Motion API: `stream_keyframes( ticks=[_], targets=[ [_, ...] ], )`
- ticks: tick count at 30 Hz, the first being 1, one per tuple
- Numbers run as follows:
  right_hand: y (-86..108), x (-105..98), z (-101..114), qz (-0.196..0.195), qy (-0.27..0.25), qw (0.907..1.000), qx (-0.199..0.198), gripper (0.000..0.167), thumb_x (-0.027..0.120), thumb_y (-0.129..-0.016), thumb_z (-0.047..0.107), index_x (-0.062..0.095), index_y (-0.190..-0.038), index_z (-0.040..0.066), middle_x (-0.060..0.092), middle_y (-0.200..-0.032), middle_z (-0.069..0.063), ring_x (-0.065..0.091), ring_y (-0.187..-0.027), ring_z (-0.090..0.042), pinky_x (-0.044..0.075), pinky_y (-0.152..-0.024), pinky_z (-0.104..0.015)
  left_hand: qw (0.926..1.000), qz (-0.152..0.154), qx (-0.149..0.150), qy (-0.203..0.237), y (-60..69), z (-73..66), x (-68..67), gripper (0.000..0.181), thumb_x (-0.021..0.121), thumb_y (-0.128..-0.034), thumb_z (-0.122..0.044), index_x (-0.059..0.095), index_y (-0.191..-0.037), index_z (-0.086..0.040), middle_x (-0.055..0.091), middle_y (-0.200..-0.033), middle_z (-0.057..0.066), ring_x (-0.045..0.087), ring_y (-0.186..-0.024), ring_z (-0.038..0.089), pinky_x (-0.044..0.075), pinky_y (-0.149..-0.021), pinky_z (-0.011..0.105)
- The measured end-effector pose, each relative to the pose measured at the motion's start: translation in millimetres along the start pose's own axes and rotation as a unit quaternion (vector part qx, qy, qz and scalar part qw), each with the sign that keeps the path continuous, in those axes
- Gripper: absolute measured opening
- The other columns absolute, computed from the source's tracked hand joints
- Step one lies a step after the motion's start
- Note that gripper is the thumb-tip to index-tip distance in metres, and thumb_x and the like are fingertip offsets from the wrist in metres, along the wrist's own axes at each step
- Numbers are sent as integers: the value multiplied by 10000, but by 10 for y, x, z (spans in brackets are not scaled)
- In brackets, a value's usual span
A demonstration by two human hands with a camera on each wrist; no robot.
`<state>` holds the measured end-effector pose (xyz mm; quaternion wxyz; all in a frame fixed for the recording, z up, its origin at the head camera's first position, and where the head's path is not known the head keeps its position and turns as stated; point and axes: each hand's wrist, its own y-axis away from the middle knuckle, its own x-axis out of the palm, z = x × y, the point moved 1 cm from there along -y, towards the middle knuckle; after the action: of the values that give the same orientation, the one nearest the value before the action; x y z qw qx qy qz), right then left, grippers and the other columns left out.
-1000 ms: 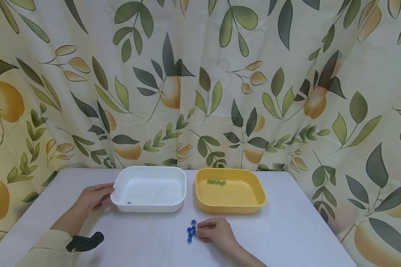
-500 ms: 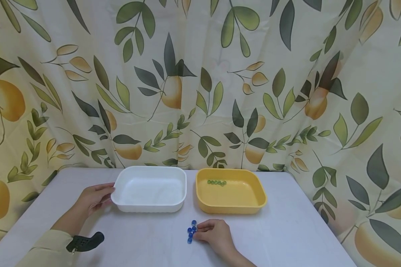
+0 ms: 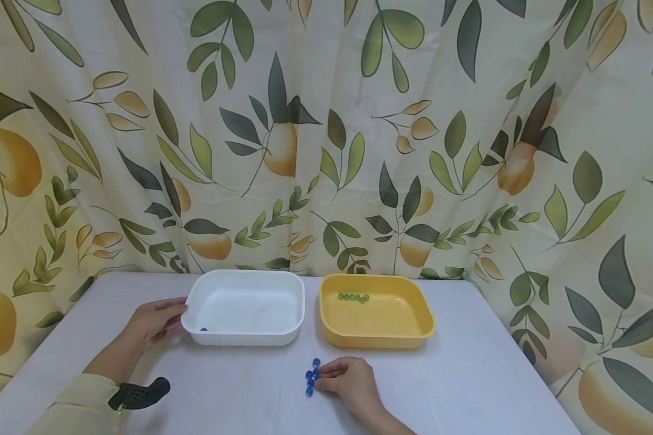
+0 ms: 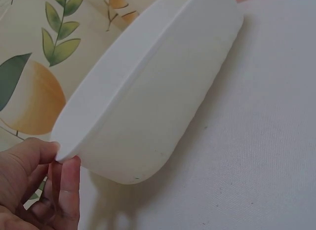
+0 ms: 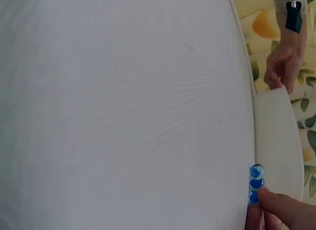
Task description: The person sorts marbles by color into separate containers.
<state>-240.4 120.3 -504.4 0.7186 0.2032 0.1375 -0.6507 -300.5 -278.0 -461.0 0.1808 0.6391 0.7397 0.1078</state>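
Note:
My left hand point(image 3: 153, 323) pinches the left rim of a white plastic basin point(image 3: 245, 339) between thumb and fingers; the left wrist view shows the grip at the basin's corner. Low in that basin, near its front left, the top of a small dark blue marble point(image 3: 204, 330) peeks over the front wall. On the white cloth, several blue glass marbles point(image 3: 309, 383) lie in a tight cluster. At the cluster's right side, my right hand point(image 3: 354, 386) has thumb and fingertips around one blue marble point(image 5: 254, 197), partly hidden by the thumb in the right wrist view.
Right of the white basin stands a yellow basin point(image 3: 378, 342) with several green marbles point(image 3: 354, 297) in a row inside. Both stand toward the back of the cloth-covered table point(image 3: 239, 393). A fruit-patterned curtain point(image 3: 326, 151) hangs behind.
My right hand has closed in on the blue marbles from the right, thumb now against the cluster. The marble in the white basin went out of sight, then reappeared slightly further left.

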Motion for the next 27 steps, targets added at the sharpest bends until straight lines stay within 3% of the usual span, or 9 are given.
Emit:
stream_keyframes(
  ticks=[27],
  targets=[
    [26,-143,70,625,-764,9951,-64,206,799,-765,18,732,-947,-52,746,-831,-127,734,-741,-188,608,-684,-282,10000,3,-1,-23,15,-22,7,599,663,-948,-207,431,-1438,46,717,-942,-27,683,-772,89,599,-763,284]
  ],
)
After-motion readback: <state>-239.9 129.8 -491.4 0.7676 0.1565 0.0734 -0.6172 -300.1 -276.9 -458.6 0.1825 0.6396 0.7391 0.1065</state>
